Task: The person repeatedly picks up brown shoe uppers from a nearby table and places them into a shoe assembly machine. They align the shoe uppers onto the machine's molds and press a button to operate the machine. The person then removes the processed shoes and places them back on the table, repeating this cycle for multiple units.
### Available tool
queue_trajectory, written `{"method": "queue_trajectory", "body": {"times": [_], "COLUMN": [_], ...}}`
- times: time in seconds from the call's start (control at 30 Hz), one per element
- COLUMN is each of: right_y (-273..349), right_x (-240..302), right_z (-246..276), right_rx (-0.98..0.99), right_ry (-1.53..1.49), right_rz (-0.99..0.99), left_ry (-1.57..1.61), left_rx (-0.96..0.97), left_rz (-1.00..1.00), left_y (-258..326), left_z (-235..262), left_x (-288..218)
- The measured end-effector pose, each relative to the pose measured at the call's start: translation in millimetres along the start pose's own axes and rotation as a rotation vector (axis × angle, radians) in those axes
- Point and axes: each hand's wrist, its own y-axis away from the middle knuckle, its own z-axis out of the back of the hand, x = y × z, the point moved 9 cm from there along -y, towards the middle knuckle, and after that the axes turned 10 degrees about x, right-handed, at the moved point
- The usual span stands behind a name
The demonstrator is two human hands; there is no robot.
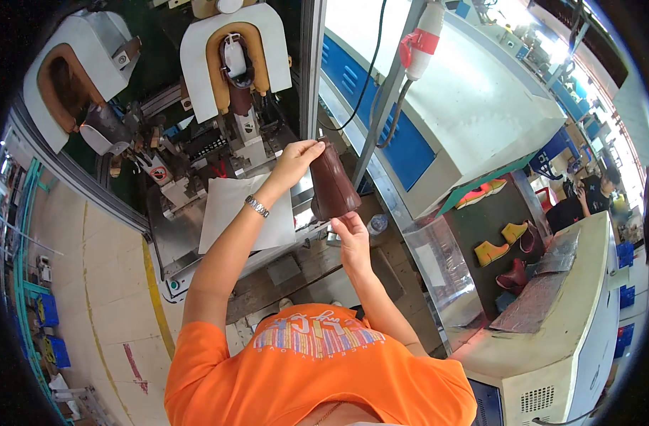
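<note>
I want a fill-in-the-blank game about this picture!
The left hand holds the dark brown, tapered, leathery piece near its top; the ____ hand holds its bottom edge.
A silver metal watch circles the ____ wrist.
The short-sleeved fabric shirt is coloured mainly ____.
The flat, straight-edged sheet partly hidden by the left forearm is coloured ____.
Missing words: right; left; orange; white.

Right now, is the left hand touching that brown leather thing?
Touching. The head view shows the left hand gripping the brown leather piece near its upper end.
</note>
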Motion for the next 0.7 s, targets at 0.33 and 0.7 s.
{"method": "queue_trajectory", "body": {"times": [0.33, 0.7], "right_y": [-36.3, -43.5], "right_x": [51.2, 42.6], "right_z": [1.4, -31.1], "right_rx": [0.148, 0.542], "right_ry": [-0.476, -0.865], "right_rz": [0.033, -0.206], "left_ry": [-0.109, 0.730], "left_rx": [-0.277, 0.338], "left_rz": [-0.155, 0.341], "left_y": [54.5, 101.5], "left_z": [37.4, -119.4], "left_x": [-42.8, 81.8]}}
